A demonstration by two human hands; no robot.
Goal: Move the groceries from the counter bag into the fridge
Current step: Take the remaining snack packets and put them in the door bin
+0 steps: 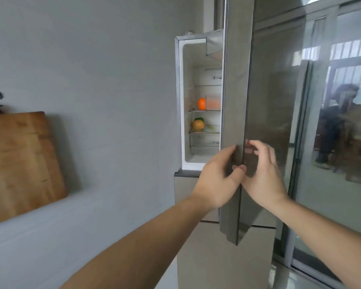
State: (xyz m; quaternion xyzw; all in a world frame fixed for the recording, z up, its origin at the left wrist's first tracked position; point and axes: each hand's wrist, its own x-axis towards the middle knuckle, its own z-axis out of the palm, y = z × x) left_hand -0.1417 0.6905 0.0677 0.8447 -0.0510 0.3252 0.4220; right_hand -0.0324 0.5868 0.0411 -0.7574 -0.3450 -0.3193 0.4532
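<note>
Head view: left hand (217, 178) grips the fridge door (236, 101) edge, thumb wrapped, likely to swing it. Right hand (263, 176) open, fingers spread near the door face. Orange (201, 103) already shelved.

Both forearms are bare to the hands (215, 180), no sleeves, rings or watch visible

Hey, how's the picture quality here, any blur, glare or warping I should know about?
Head view: the right hand is motion-blurred, the left hand a little sharper; the glossy fridge door mirrors bright windows and a figure; wide-angle distortion tilts the fridge edges; the orange inside reads clearly, and the cutting board looks soft.
</note>
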